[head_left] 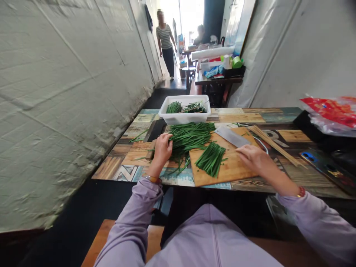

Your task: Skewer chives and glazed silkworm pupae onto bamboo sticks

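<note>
A loose heap of long green garlic chives (pixel 191 135) lies behind and left of the wooden cutting board (pixel 239 165). My left hand (pixel 162 150) is at the heap's left end, its fingers curled against the stalks; what they grip is hidden. Across the board's front left lies a trimmed bunch of chives (pixel 211 159). My right hand (pixel 251 157) is over the board's right side, thumb and fingers pinched together; what is between them is too small to make out. Just behind it, a cleaver (pixel 232 137) lies flat, its broad blade on the board.
A white tub (pixel 185 116) with green bundles stands at the table's back. Thin wooden skewers (pixel 274 144) lie right of the board, near a phone (pixel 328 168) and red plastic packaging (pixel 333 113). A person (pixel 167 40) stands in the passage beyond.
</note>
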The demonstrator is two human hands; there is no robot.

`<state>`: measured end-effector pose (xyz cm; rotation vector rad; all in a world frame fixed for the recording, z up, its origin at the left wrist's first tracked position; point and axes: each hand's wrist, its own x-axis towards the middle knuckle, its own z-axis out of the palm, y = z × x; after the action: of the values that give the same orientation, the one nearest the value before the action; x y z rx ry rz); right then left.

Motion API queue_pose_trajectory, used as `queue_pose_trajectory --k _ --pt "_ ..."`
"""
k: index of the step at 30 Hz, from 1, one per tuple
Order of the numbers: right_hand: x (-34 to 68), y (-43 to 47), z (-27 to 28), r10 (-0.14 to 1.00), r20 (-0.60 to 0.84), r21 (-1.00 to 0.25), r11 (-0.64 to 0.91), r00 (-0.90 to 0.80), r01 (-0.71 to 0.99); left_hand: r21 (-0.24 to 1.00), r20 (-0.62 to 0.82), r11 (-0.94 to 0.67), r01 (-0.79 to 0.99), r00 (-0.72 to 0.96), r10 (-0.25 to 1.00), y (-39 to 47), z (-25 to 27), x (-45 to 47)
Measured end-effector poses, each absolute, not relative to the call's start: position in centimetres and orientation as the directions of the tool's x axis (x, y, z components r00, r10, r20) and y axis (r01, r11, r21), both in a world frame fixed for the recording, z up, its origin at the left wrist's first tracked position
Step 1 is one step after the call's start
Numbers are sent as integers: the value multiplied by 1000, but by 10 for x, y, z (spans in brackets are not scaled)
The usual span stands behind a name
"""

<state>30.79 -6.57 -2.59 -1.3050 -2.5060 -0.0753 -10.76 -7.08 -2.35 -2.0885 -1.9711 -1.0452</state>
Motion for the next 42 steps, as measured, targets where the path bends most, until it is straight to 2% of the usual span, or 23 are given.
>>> queue_pose_trajectory --k 2,8,13,17,22,26,30,34,38,40,42 --pt "291 -66 -27 801 250 -127 585 -545 801 420 550 -195 886 -78 831 -73 -27 -104" --pt "265 -66 -22 891 125 -155 452 -437 878 505 563 -231 832 -114 818 -78 -36 -117" --pt "260 -64 -10 931 107 -335 365 -350 869 550 574 -223 805 -170 801 -77 -34 -122" --pt "251 -70 18 927 187 -533 374 -326 759 553 574 -257 792 -139 807 -76 -25 -114" --pt "236 -74 58 889 231 -626 446 -395 639 645 551 -354 678 -91 829 -73 -14 -102" --pt "218 -59 84 923 180 -762 349 -339 545 662 570 -375 648 -111 814 -80 -11 -104" --pt "191 -23 100 937 205 -894 297 -282 337 648 609 -323 690 -214 764 -97 -26 -117" --pt "155 32 115 937 265 -909 321 -226 266 603 631 -263 753 -249 734 -113 -51 -124" --pt "110 99 124 930 340 -866 366 -136 341 546 655 -270 793 -202 728 -120 -64 -122" --pt "85 129 121 880 451 -771 469 -151 432 491 677 -276 826 -163 718 -121 -63 -120" --pt "60 151 108 802 556 -624 576 -217 529 435 692 -274 858 -124 711 -121 -61 -119"
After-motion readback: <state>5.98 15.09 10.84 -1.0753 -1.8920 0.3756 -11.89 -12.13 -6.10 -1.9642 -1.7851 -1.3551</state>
